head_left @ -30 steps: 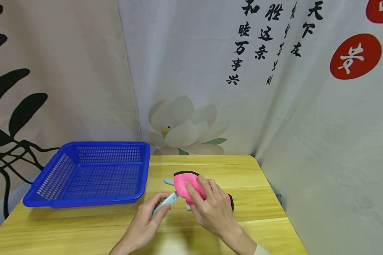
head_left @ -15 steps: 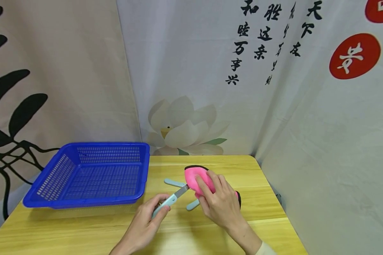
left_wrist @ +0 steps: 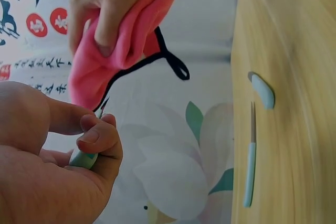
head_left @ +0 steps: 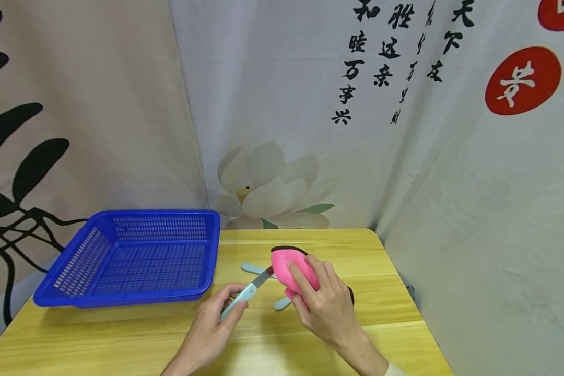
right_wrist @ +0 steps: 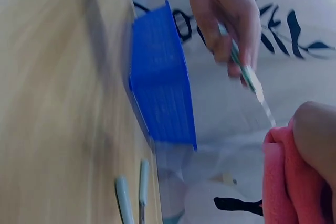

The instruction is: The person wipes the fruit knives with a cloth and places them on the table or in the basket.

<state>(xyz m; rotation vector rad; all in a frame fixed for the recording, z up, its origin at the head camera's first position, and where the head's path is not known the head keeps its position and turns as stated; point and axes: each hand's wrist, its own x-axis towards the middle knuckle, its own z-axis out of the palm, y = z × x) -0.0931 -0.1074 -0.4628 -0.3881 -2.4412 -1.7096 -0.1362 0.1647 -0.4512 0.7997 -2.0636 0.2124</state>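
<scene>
My left hand point(head_left: 210, 325) grips a small knife point(head_left: 239, 302) by its light blue handle, the blade slanting up to the right. A pink cloth point(head_left: 285, 265) with black edging is bunched in my right hand point(head_left: 328, 303), above the table. The blade's dark tip sits at the cloth's left edge; whether it touches is hard to tell. In the left wrist view the cloth point(left_wrist: 134, 30) shows folds and a black hanging loop. On the table behind lie two more light-blue-handled pieces: a knife point(left_wrist: 250, 169) with its blade in sight and a second handle point(left_wrist: 264, 92).
An openwork blue plastic basket point(head_left: 157, 271) stands at the table's left back. The wooden table point(head_left: 385, 324) ends at printed curtains point(head_left: 282, 104) behind and on the right.
The cloth and right hand have shifted right, from the handle end toward the blade's tip, baring the blade. The left hand has stayed nearly in place, with the knife tilted slightly more upward.
</scene>
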